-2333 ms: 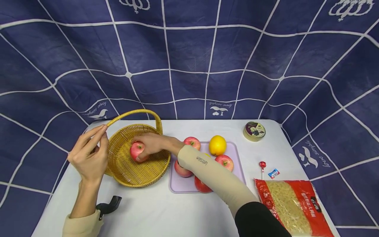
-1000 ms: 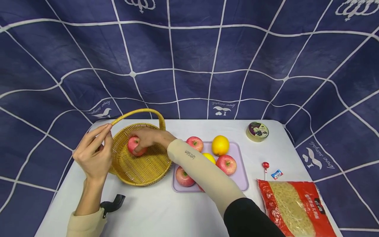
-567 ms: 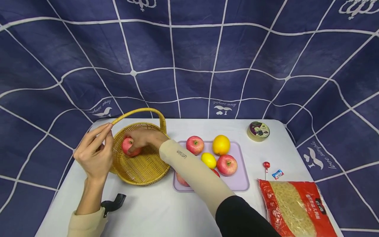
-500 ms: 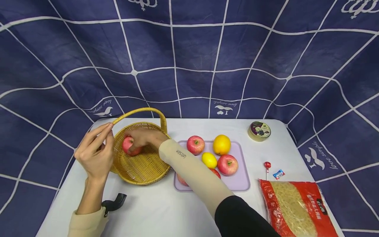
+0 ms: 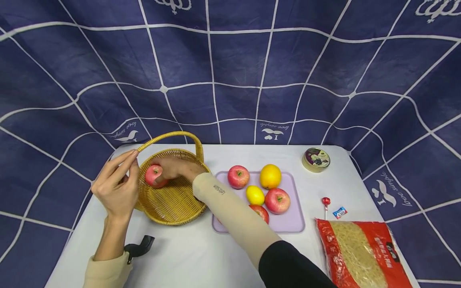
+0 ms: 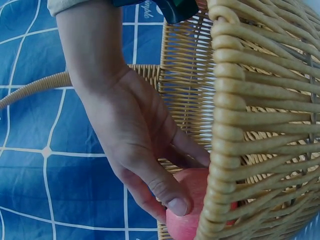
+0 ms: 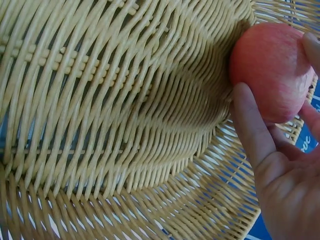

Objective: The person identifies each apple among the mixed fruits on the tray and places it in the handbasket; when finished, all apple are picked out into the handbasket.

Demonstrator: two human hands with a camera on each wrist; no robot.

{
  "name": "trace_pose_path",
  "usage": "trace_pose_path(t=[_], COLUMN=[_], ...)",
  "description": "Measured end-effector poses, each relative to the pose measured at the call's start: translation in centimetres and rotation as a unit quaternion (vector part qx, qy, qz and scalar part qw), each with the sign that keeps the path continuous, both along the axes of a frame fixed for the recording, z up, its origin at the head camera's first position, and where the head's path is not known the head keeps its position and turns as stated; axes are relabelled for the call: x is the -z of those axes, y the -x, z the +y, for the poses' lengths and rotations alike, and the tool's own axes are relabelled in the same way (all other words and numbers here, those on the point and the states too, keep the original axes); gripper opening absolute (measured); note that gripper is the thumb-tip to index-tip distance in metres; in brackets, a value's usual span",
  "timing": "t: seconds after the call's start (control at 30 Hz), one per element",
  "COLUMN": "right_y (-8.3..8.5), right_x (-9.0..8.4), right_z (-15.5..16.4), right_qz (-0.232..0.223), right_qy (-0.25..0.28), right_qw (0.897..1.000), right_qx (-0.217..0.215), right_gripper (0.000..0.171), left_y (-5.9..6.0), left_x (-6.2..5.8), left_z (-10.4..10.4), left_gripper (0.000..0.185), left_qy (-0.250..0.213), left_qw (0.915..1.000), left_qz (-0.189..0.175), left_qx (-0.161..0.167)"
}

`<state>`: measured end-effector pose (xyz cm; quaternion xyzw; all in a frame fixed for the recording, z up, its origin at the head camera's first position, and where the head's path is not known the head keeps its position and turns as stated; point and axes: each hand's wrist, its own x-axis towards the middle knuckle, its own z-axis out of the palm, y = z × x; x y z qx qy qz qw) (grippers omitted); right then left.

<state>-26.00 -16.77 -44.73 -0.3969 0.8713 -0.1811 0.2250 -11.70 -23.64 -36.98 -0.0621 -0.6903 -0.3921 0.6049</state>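
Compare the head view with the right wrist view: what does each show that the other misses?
Only the head view shows the left hand at the basket's rim, the purple tray of fruit, the round tin, the lollipop and the red bag. Only the right wrist view shows the weave of the basket's floor close up. Both show the right hand holding a red apple inside the wicker basket.

The head view is bright and evenly lit from above, with only soft, short shadows under the basket (image 5: 173,200) and the fruit tray (image 5: 288,224) on the white counter (image 5: 201,260), and no harsh glare. Its wide lens bows the backdrop (image 5: 230,72) grid lines outward toward the edges. Both wrist views are close and slightly soft, the nearest wicker strands blurred, and the left wrist view carries a bluish cast.
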Motion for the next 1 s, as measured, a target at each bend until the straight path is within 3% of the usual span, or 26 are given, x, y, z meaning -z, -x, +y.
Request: trace_pose_path(t=[0.27, 0.5, 0.8, 1.0], right_y=[0.0, -0.8, -2.0, -2.7], right_x=[0.2, -1.4, -4.9, -5.8], right_z=[0.0, 0.9, 4.3, 7.8], right_qz=[0.003, 0.008, 0.113, 0.147], right_qy=[-0.006, -0.02, -0.04, -0.019], right_qw=[1.0, 1.0, 0.99, 0.981], right_qx=[-0.003, 0.006, -0.074, -0.122], right_gripper=[0.073, 0.077, 0.081, 0.076], left_y=[0.0, -0.1, 0.0, 0.1], left_x=[0.0, 0.0, -0.1, -0.1], left_z=[0.0, 0.0, -0.2, -0.1], left_gripper=[0.013, 0.013, 0.014, 0.013], left_qy=[0.001, 0.004, 0.002, 0.0], left_qw=[1.0, 1.0, 1.0, 1.0], left_qz=[-0.003, -0.005, -0.002, 0.003], left_qx=[0.003, 0.002, -0.002, 0.006])
